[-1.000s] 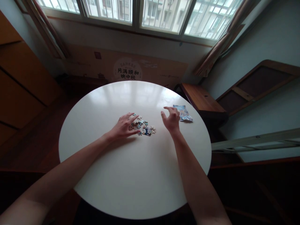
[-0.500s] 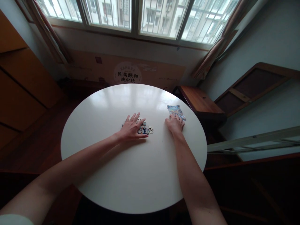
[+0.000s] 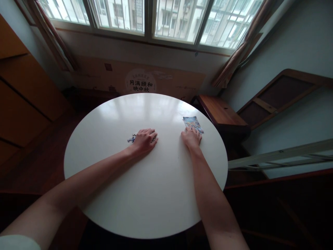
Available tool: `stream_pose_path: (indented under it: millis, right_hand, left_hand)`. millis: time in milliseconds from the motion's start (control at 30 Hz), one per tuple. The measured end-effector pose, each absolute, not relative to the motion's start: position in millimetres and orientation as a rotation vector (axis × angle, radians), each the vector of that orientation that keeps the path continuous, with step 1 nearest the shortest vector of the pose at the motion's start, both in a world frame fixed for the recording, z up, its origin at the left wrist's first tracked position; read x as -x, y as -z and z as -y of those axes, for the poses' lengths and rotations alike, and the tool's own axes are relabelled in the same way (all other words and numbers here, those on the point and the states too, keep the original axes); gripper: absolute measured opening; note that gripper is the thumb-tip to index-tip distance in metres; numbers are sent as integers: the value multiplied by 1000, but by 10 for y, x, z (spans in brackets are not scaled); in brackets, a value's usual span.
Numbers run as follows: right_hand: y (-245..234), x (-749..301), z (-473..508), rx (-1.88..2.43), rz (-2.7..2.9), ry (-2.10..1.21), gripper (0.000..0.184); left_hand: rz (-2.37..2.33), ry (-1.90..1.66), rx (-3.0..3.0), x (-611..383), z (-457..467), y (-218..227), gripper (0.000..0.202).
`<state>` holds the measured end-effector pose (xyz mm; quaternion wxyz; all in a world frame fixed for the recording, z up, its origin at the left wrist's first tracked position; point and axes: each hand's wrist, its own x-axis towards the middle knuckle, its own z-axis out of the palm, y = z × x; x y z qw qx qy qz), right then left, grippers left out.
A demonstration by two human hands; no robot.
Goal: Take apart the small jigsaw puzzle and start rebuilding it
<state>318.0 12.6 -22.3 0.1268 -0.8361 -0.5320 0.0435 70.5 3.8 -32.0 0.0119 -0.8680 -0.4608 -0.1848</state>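
On the white round table (image 3: 145,194), my left hand (image 3: 144,139) curls palm down over a small heap of jigsaw puzzle pieces (image 3: 131,139). Its fingers are bent and close together, with pieces showing at the left of the hand and beneath the fingertips; the rest are hidden under the palm. Farther right, my right hand (image 3: 191,137) rests with its fingers over the near edge of a colourful picture sheet (image 3: 193,122). Its thumb lies apart on the tabletop, and the sheet stays flat.
A brown wooden stool or bench (image 3: 223,111) stands past the table's right far edge. A printed banner (image 3: 166,80) hangs below the barred window (image 3: 177,21). At the right is a pale metal rail (image 3: 281,152); wooden cabinets (image 3: 23,86) are at the left.
My left hand has gone from spread fingers to a closed, cupped shape over the pieces. Loose pieces at its right are now covered or drawn in. My right hand stays at the sheet.
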Motion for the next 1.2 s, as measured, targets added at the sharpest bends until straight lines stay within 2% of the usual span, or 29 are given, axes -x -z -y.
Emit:
stream_pose_path:
  millis: [67,200,300,433,700,800,1000,1200]
  right_hand:
    - [222,-3176,-127,2435,1551,-132,50]
    - [215,-3158,-129,2446,1558,-159,51]
    - [218,-3148,-136,2455,1562,-174,52]
    - [223,-3138,-132,2454,1563,-184,53]
    - [201,-3126,-111,2440,1565,-191,52]
    - [215,-3131,-118,2437,1571,-180,52]
    - [243,-3133,-132,2441,1570,-189,53]
    - [243,-3124,-139,2431,1576,-187,52]
  left_hand:
    - [1406,532,2681,-542,-18,303,40]
    - [1627,454,2531,-235,68,301,82]
    - [1760,354,2553,-113,128,318,92]
    - [1643,320,2685,-154,113,309,85]
    - [1136,250,3139,-283,-183,220,55]
    - [1018,281,3167,-245,-244,227,49]
    - [1214,427,3042,13,-475,269,47]
    - [1578,456,2778,418,-805,312,53]
